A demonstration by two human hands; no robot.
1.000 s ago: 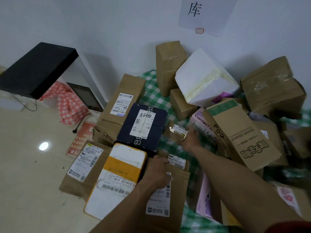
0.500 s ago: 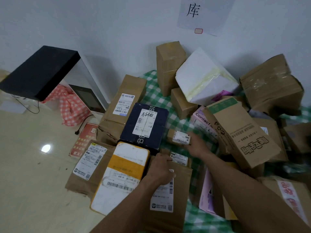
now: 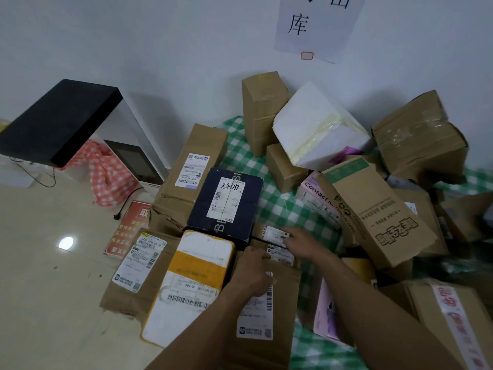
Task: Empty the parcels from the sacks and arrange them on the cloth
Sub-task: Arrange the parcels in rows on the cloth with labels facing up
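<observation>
Left grip (image 3: 253, 273): brown parcel (image 3: 282, 316) clutched at top edge
Right grip (image 3: 301, 243): laid on small box (image 3: 269, 232), clasp can't be told

Heap of brown parcels (image 3: 373, 209) right, on green-checked cloth (image 3: 248, 161); navy box (image 3: 198, 209) flat centre-left; white foam box (image 3: 306, 121) tilted, far.

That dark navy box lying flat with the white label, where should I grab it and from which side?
Take the navy box by its right long edge, coming from the right over the green checked cloth: that side looks free. Its left edge sits against the brown carton, and its near end butts the yellow and white parcel, so lift rather than slide.
</observation>
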